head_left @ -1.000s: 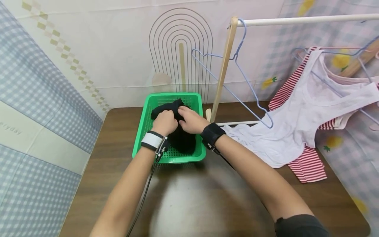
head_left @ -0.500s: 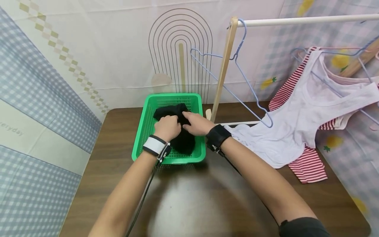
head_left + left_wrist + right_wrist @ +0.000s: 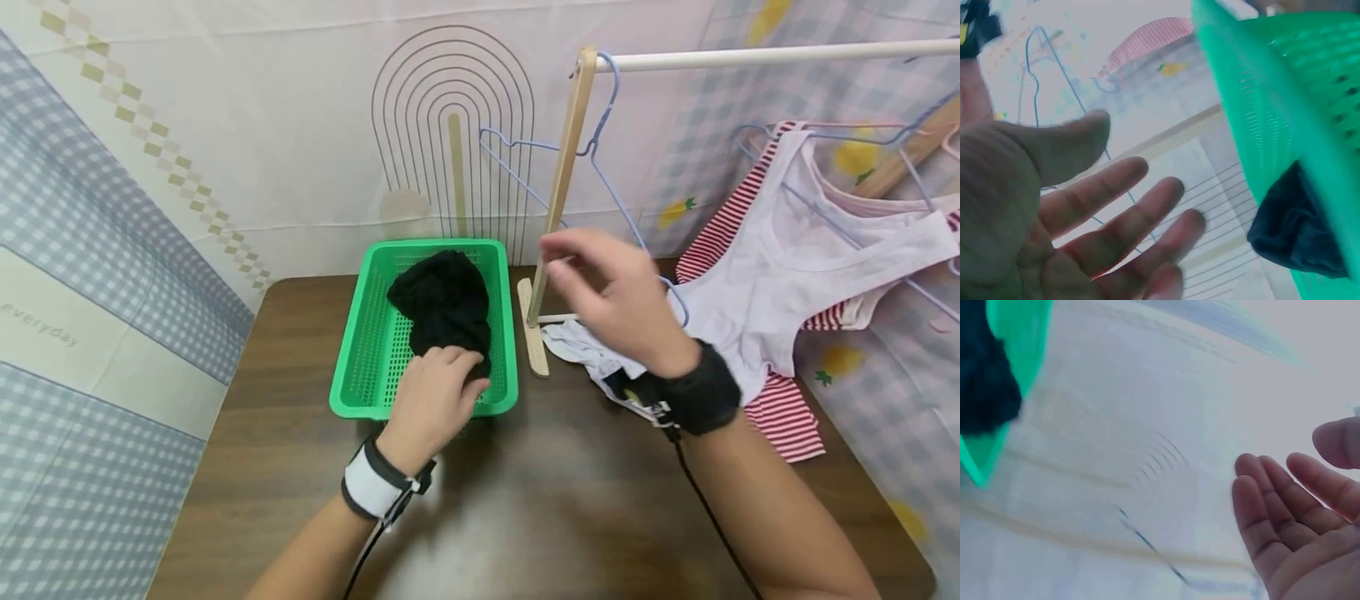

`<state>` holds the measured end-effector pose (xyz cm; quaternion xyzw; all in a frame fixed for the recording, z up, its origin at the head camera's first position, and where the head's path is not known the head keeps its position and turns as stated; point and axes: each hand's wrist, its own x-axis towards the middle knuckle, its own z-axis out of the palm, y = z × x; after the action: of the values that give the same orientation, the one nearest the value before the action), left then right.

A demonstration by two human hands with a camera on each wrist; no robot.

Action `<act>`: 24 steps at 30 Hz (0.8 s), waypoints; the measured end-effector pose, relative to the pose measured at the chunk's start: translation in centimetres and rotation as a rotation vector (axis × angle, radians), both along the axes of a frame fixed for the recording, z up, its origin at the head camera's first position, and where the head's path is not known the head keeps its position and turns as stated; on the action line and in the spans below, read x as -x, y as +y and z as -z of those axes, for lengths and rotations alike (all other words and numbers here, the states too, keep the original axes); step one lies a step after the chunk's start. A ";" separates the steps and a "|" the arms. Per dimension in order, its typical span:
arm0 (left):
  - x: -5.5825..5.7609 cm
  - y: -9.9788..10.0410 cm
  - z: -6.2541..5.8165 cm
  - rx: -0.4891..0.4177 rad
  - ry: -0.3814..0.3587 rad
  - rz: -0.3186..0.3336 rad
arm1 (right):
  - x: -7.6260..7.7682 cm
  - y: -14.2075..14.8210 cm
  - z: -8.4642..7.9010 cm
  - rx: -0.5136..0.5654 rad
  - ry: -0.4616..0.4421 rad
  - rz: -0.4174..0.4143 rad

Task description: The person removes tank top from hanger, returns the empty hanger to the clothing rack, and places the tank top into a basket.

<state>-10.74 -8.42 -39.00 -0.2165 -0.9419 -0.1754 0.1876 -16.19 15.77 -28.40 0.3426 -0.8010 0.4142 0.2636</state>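
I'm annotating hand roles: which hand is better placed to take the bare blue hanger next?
Probably the right hand: it looks empty and is raised near the blue hanger, while the left hand is by the green basket.

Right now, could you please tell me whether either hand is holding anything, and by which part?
Nothing is held: the left hand and right hand are both empty, and the black cloth lies in the green basket.

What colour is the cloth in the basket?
The cloth is black; it shows best in the head view.
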 end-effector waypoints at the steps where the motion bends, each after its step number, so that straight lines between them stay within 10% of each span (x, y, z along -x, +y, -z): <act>1: -0.5 -0.2 0.4 0.002 0.026 -0.001 | -0.2 0.8 -0.7 0.042 0.028 0.023; 11: -2.4 -1.0 4.0 0.031 0.125 -0.036 | 2.4 10.0 -4.2 0.302 -0.032 0.371; 24: -2.7 -0.9 5.4 0.094 0.126 -0.084 | 7.0 18.4 -6.8 0.397 -0.354 1.191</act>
<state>-8.09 -9.34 -44.37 -0.1957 -0.9437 -0.1090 0.2432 -23.17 34.20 -21.59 -0.2886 -0.7935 0.3874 0.3702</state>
